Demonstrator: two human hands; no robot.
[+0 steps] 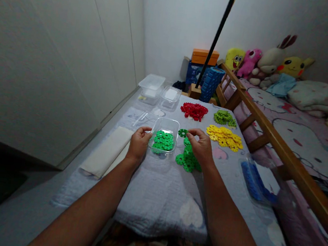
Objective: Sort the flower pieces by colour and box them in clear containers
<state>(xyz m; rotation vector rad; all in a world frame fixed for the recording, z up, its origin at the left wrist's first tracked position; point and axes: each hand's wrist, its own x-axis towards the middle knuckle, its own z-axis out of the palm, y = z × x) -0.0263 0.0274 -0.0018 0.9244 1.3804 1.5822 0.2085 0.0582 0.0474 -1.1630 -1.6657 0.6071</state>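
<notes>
My left hand (pixel 140 144) is closed on the left rim of a clear plastic container (pixel 167 122). Several green flower-shaped discs (pixel 163 141) lie inside it. Between the thumb and finger of my right hand (pixel 200 144) is one green notched disc (pixel 182 133), held up just right of the container. Under and beside that hand a loose pile of green discs (pixel 188 160) lies on the cloth, partly hidden by the hand.
Red pieces (pixel 194 111), light green pieces (pixel 224 118) and yellow discs (pixel 224 137) form piles on the cloth. Clear boxes (pixel 152 83) stand at the back left, a container with blue pieces (pixel 254 182) at right. A folded cloth (pixel 106 151) lies left; a wooden bed rail (pixel 268 112) borders the right.
</notes>
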